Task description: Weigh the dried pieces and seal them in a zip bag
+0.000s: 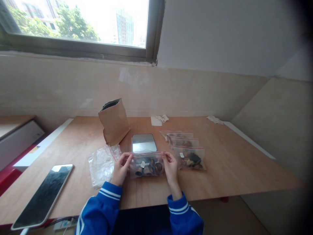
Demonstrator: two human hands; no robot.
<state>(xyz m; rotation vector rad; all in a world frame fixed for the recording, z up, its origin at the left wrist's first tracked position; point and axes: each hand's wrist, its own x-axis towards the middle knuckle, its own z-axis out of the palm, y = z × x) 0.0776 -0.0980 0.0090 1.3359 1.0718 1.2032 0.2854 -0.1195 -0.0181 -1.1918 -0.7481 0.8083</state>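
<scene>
Both hands, left hand (121,168) and right hand (171,167), pinch the top corners of a filled zip bag (146,165) at the wooden table's (232,163) near edge. Soft, slippery plastic, lumpy contents; it seems best gripped along the seal.

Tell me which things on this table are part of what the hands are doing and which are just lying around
In use:
- left hand and right hand, pinching the top corners of the filled zip bag
- row of filled bags
- empty clear bags
- brown paper bag
- small scale

Lying about:
- phone
- crumpled paper scraps
</scene>
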